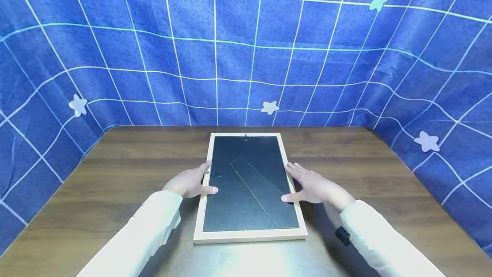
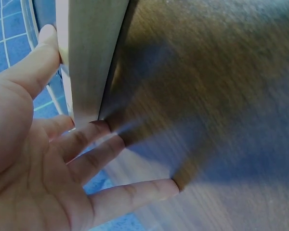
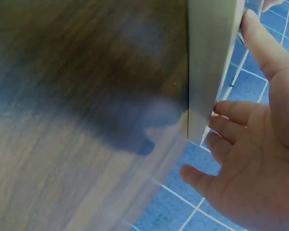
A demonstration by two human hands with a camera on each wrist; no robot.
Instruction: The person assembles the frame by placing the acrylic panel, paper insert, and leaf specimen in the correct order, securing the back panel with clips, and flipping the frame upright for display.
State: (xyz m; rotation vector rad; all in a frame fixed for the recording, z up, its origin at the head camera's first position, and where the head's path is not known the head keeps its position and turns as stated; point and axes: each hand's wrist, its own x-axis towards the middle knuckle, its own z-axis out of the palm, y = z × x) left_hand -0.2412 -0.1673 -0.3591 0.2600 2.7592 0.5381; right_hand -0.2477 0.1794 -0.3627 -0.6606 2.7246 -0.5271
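Note:
A picture frame (image 1: 226, 213) with a pale wooden border lies back side up on the table, its dark backing showing. The support leg (image 1: 265, 195) lies flat and slanted across that backing. My left hand (image 1: 190, 182) rests at the left side, thumb over the border and fingers spread along the outer edge. In the left wrist view, those straight fingers (image 2: 101, 202) reach down to the tabletop beside the wooden side. On the opposite side is my right hand (image 1: 312, 186), its thumb over the border. Its fingers (image 3: 231, 113) extend loosely toward the frame's outer edge in the right wrist view.
The brown wood-grain table (image 1: 127, 161) extends around the frame on every side. A blue curtain (image 1: 238, 63) with white grid lines and stars hangs behind it and along both sides. A small dark object (image 1: 343, 236) shows at the right sleeve.

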